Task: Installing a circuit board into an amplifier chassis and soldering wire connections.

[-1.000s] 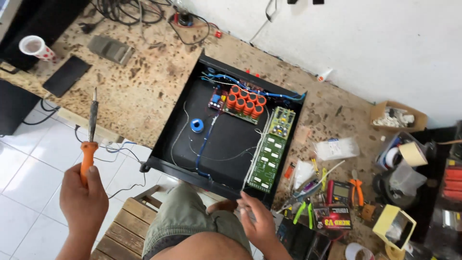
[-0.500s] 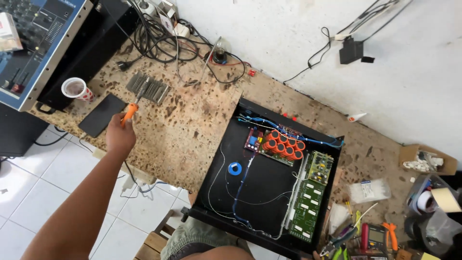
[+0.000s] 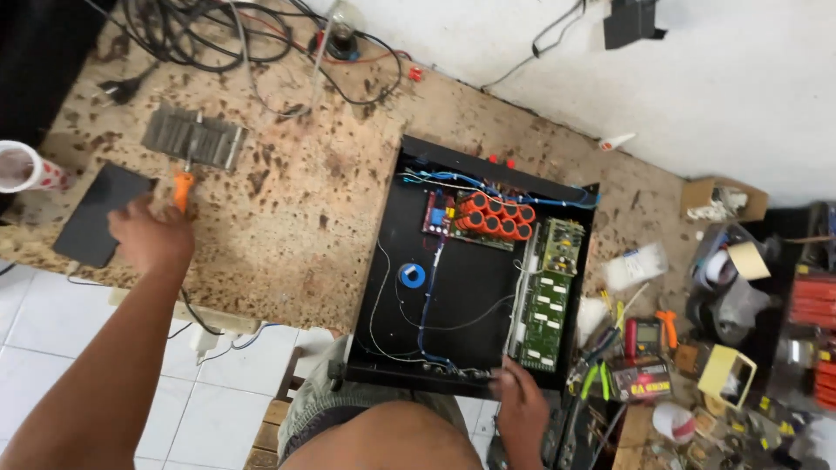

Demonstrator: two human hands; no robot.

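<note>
two hands were seen over a stained wooden workbench [image 3: 287, 218]. the left hand [image 3: 152, 237] was stretched out to the far left of the bench and was clenched around the orange handle of a soldering iron [image 3: 182, 189], whose tip was laid against a ribbed metal heat sink [image 3: 193, 137]. a flat black pad [image 3: 100, 213] was touched by the same hand's outer edge, and a paper cup [image 3: 26, 167] was placed just beyond it. the right hand [image 3: 522, 402] was rested on the near right corner of an opened black chassis [image 3: 461, 287]; whether anything was gripped there could not be told. inside the chassis, a cluster of orange capacitors [image 3: 496, 218], a green circuit board [image 3: 547, 300] and a blue ring [image 3: 412, 276] were seen. pliers [image 3: 601, 370] were scattered to the right.
</note>
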